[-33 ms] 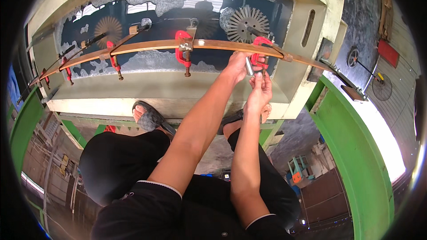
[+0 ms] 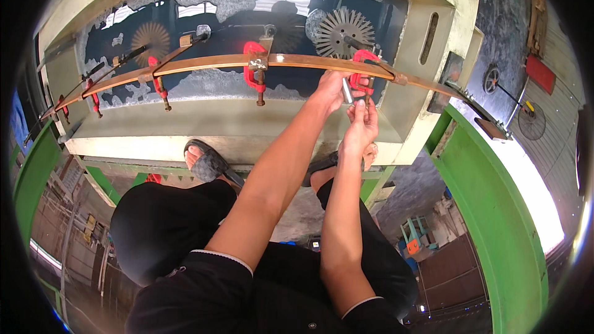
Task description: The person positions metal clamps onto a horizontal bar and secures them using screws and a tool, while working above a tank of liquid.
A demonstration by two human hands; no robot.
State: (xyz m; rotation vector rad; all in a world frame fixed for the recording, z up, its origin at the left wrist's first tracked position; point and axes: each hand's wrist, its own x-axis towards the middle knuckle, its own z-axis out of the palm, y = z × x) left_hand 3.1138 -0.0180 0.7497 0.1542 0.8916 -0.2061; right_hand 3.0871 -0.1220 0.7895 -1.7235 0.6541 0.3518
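A long, curved copper-brown strip (image 2: 210, 62) spans the machine bed from left to right, with red C-clamps along it. My left hand (image 2: 330, 91) is closed at the rightmost red C-clamp (image 2: 364, 57), its fingers reaching behind the clamp's frame below the strip. Beside that hand's thumb, a short shiny metal cylinder (image 2: 347, 91) slants downward; which hand bears it is hard to make out. My right hand (image 2: 361, 131) pinches at the bottom of the same clamp, around its screw (image 2: 369, 92). Fingertips partly hide the screw's lower end.
Other red C-clamps (image 2: 250, 74) hang along the strip. Behind it stand slotted metal discs (image 2: 344, 32) over dark, wet-looking liquid (image 2: 235, 34). A pale frame ledge (image 2: 142, 148) runs before my sandalled feet. Green beams (image 2: 495, 210) rise at right; a fan (image 2: 531, 120) stands farther off.
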